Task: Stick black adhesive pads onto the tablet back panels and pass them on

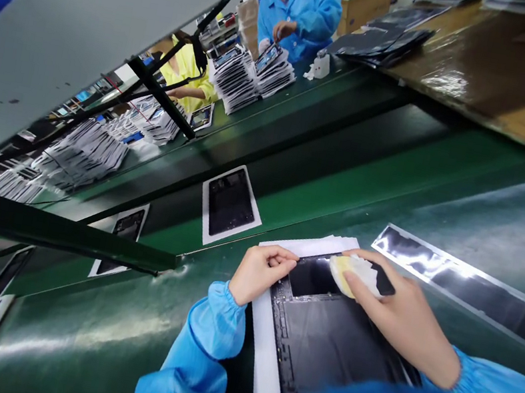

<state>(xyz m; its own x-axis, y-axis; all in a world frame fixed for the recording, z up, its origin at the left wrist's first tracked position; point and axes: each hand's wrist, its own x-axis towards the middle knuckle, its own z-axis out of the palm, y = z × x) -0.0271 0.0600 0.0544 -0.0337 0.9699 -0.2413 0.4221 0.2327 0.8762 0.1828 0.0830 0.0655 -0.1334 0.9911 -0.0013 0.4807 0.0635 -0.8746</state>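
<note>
A dark tablet back panel (332,344) lies on a white sheet (262,339) on the green bench in front of me. My left hand (260,272) is curled and presses on the panel's upper left corner. My right hand (400,309) lies flat on the panel's top edge, fingers pressing a pale yellow cloth (353,273) against it. Both my sleeves are blue.
A long shiny strip (470,287) lies right of the panel. More panels on white sheets (230,204) ride the dark conveyor belt (299,162). Stacks of panels (254,73) stand across the belt, where a person in blue (302,0) and one in yellow (187,75) work.
</note>
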